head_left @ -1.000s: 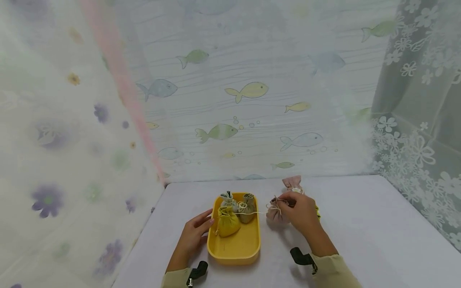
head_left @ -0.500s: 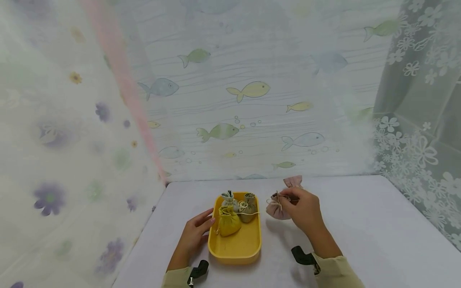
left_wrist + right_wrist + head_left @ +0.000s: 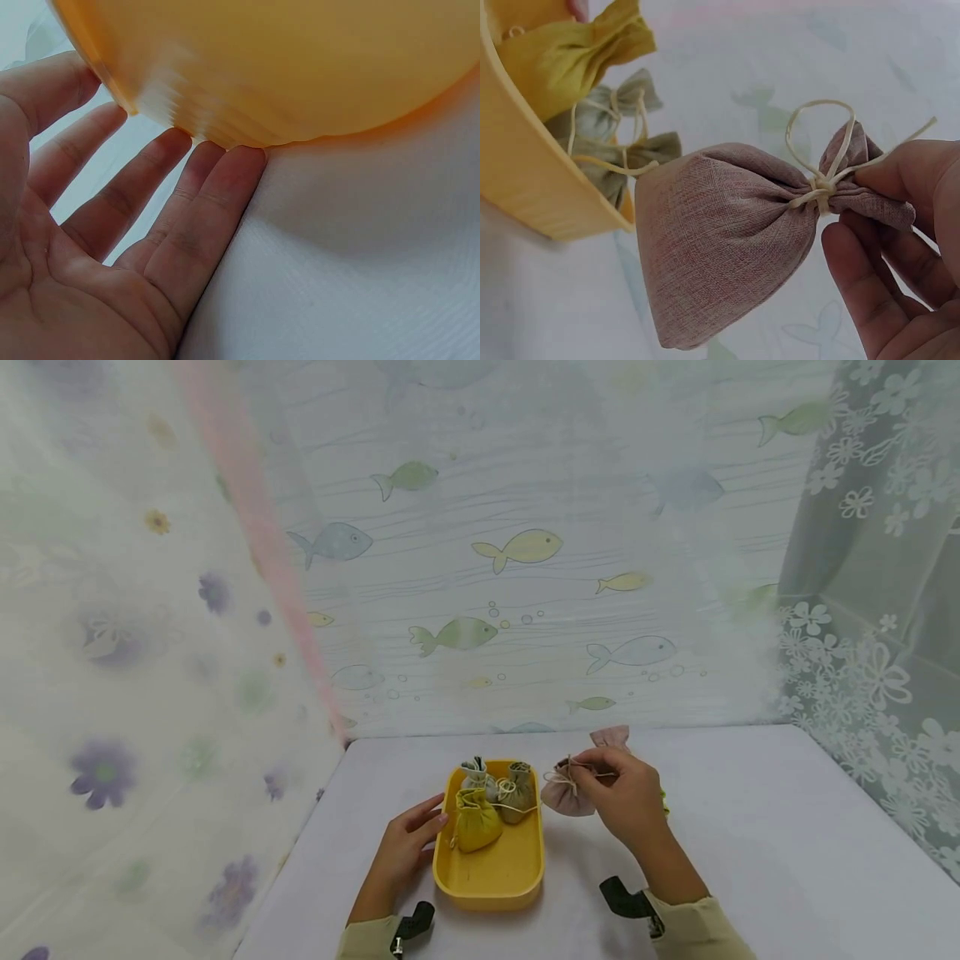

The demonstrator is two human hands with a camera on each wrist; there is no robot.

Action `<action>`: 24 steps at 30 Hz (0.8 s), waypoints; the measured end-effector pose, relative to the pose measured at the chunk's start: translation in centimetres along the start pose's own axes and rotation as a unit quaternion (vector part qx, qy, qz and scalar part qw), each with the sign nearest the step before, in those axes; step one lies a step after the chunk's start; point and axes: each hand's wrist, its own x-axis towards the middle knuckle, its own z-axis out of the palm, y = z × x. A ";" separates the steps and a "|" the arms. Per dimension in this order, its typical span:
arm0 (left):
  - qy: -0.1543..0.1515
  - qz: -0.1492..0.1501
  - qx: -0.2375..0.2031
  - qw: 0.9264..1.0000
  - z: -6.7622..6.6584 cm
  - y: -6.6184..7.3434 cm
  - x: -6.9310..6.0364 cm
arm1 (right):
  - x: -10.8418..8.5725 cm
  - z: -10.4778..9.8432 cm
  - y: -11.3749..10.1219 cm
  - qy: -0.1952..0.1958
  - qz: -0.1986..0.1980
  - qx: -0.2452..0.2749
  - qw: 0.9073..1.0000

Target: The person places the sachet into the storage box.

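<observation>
My right hand (image 3: 626, 789) pinches a dusty pink drawstring pouch (image 3: 567, 793) by its gathered neck, just right of the yellow tub. In the right wrist view the full pouch (image 3: 724, 244) hangs sideways, its cream cord tied in a bow at the neck. With fairly straight fingers, my left hand (image 3: 405, 843) touches the left side of the yellow plastic tub (image 3: 487, 887). The left wrist view has those fingertips (image 3: 238, 169) against the tub wall. Inside the tub stand a yellow pouch (image 3: 476, 827), an olive-brown pouch (image 3: 516, 802) and a pale grey pouch (image 3: 474, 770).
Behind my right hand another pink pouch (image 3: 611, 738) stands on the white tabletop (image 3: 750, 827), partly hidden. A bit of something yellow (image 3: 664, 802) shows past the hand's right edge. A fish-print curtain (image 3: 525, 610) hangs behind the table.
My right hand has lifted the pink pouch and brought it left, nearer the tub's right rim. My left hand stays at the tub's side.
</observation>
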 end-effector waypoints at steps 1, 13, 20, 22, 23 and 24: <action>0.000 0.000 0.001 1.000 0.0 0.0 0.0 | -0.1 0.1 -0.1 0.000 -0.001 0.001 1.000; -0.001 -0.001 0.002 1.000 0.0 0.1 0.0 | -0.7 1.6 -0.8 -0.018 0.001 0.025 1.000; 0.001 0.002 0.005 1.000 0.0 0.0 0.1 | -1.2 2.7 -1.6 -0.032 -0.002 0.054 0.998; 0.000 0.002 0.004 1.000 0.0 0.0 0.1 | -1.3 3.0 -1.7 -0.032 0.005 0.056 0.998; -0.001 0.002 0.004 1.000 -0.1 0.0 0.1 | -1.4 3.2 -1.8 -0.031 0.011 0.058 0.998; -0.001 0.001 0.004 1.000 -0.1 0.0 0.1 | -1.5 3.3 -1.7 -0.030 0.017 0.061 0.998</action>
